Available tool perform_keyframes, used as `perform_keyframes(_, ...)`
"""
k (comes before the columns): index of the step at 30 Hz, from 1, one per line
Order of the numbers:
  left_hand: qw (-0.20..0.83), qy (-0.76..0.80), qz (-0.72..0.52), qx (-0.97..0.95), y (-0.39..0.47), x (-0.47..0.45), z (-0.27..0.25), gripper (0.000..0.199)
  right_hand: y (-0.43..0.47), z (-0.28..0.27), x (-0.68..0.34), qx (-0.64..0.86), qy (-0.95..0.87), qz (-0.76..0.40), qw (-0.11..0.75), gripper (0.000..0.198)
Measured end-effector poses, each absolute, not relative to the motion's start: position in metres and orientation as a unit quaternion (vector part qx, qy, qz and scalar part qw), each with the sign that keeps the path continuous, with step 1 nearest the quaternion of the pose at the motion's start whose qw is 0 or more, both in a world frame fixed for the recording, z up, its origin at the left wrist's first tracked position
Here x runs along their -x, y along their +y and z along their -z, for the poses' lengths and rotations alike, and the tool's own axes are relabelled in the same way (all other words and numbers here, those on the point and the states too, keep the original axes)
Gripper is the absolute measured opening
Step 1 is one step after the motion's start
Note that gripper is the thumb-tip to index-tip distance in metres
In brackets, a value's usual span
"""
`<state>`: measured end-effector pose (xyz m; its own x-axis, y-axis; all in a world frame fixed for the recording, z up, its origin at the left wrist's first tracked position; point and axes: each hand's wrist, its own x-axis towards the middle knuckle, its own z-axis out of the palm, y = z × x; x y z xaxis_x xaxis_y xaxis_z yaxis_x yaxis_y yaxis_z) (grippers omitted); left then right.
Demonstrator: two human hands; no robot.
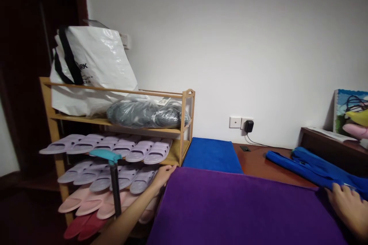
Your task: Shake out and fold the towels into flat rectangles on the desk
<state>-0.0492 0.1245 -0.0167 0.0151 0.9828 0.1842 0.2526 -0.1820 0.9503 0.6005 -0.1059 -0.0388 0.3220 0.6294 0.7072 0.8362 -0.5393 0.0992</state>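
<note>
A purple cloth covers the near table, a blue cloth beyond it by the white wall. Left hand lies open on the purple corner beside the shoe rack; right hand rests open-fingered on its right edge.

Matt, fuzzy purple cloth; blue towel of similar nap. Bare pale wooden shoe rack, smooth rubbery slippers, glossy crinkled plastic bag, polished dark wooden desk.
</note>
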Motion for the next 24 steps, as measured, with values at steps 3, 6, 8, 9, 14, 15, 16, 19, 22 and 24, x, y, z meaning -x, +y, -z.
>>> perform_keyframes(3, 0.342, 0.528, -0.492, -0.602, 0.114, 0.055, 0.013, 0.048, -0.094, 0.017, -0.555, 0.778, -0.552, 0.266, 0.141, 0.052)
perform_keyframes(6, 0.270, 0.509, -0.515, -0.635, 0.081, 0.053, -0.001, 0.034, -0.077, 0.003, -0.490, 0.720, -0.666, 0.120, 0.154, 0.045)
perform_keyframes(8, 0.224, 0.458, -0.484, -0.711, 0.046, 0.048, -0.011, 0.026, -0.066, 0.003, -0.443, 0.685, -0.705, 0.053, 0.177, 0.048)
perform_keyframes(9, 0.224, 0.421, -0.445, -0.758, 0.025, 0.046, -0.015, 0.027, -0.062, 0.006, -0.423, 0.678, -0.710, 0.033, 0.189, 0.051)
perform_keyframes(14, 0.280, 0.262, -0.152, -0.911, -0.060, 0.049, -0.024, 0.059, -0.051, 0.031, -0.375, 0.735, -0.664, 0.000, 0.138, 0.065)
perform_keyframes(15, 0.279, 0.253, -0.123, -0.918, -0.070, 0.051, -0.026, 0.058, -0.051, 0.033, -0.375, 0.736, -0.666, 0.010, 0.122, 0.065)
perform_keyframes(16, 0.274, 0.253, -0.111, -0.921, -0.077, 0.053, -0.027, 0.057, -0.051, 0.034, -0.376, 0.735, -0.668, 0.024, 0.113, 0.064)
perform_keyframes(19, 0.251, 0.270, -0.120, -0.922, -0.089, 0.057, -0.035, 0.054, -0.056, 0.027, -0.376, 0.740, -0.660, 0.068, 0.110, 0.063)
perform_keyframes(22, 0.229, 0.274, -0.117, -0.927, -0.092, 0.057, -0.039, 0.052, -0.075, 0.018, -0.361, 0.735, -0.657, 0.122, 0.113, 0.061)
perform_keyframes(24, 0.214, 0.265, -0.115, -0.933, -0.094, 0.058, -0.038, 0.052, -0.097, 0.016, -0.339, 0.726, -0.662, 0.145, 0.114, 0.059)
